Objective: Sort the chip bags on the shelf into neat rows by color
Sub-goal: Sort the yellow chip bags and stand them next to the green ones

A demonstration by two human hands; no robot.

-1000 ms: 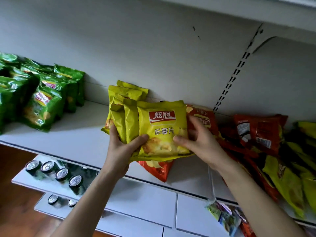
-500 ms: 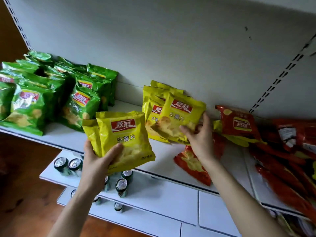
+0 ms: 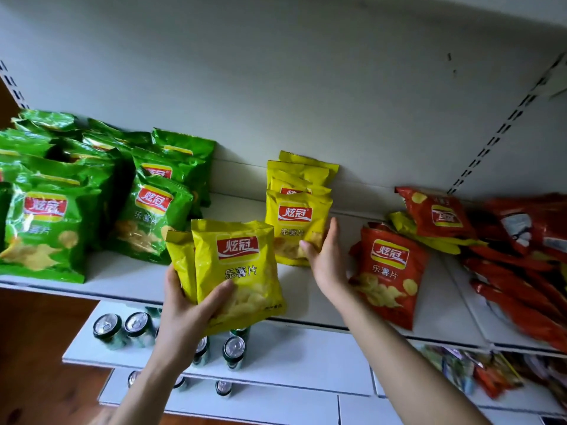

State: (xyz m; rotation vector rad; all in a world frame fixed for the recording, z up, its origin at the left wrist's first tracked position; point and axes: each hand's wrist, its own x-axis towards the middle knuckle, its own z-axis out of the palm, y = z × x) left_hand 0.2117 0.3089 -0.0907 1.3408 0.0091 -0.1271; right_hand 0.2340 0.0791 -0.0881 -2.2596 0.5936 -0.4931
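Observation:
My left hand (image 3: 187, 314) grips two yellow chip bags (image 3: 239, 271) in front of the white shelf (image 3: 122, 271), thumb across the front bag. Behind them a row of several yellow bags (image 3: 297, 210) stands upright on the shelf. My right hand (image 3: 325, 259) rests with straight fingers against the right side of that row's front bag. Green bags (image 3: 150, 216) stand in rows at the left. A red bag (image 3: 386, 271) lies flat to the right of my right hand, and a jumble of red bags (image 3: 521, 271) with a yellow one (image 3: 411, 228) fills the far right.
Below the shelf, a lower white shelf (image 3: 306, 357) carries several green drink cans (image 3: 122, 329). Mixed snack packets (image 3: 472, 375) lie on the lower right shelf. A slotted upright rail (image 3: 497, 133) runs up the back wall at the right. Wooden floor shows at the lower left.
The yellow row now stands upright and squared, with my right hand flat against its side. My left hand still holds its two yellow bags, now closer to that row.

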